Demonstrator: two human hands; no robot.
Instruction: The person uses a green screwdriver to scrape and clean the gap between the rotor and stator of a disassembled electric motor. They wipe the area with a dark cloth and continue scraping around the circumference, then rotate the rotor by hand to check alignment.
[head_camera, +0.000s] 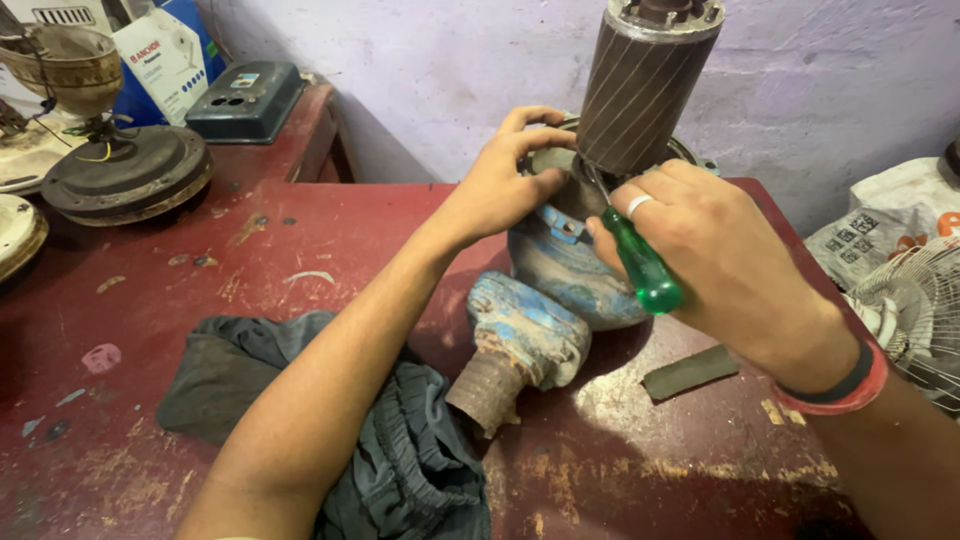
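Two forearms reach in from the near edge across one dark crumpled cloth (400, 450). Left hand (500, 185) has its grip spread, fingers curled on the rim of one blue pump housing (560, 270) at mid-surface. Right hand (710, 250) pinches one green-handled screwdriver (640, 265), tip at the base of the upright ribbed rotor (640, 85). Worn red surface (200, 270) meets a pale wall; open room lies front left, its right edge crowded by a fan grille (915, 310).
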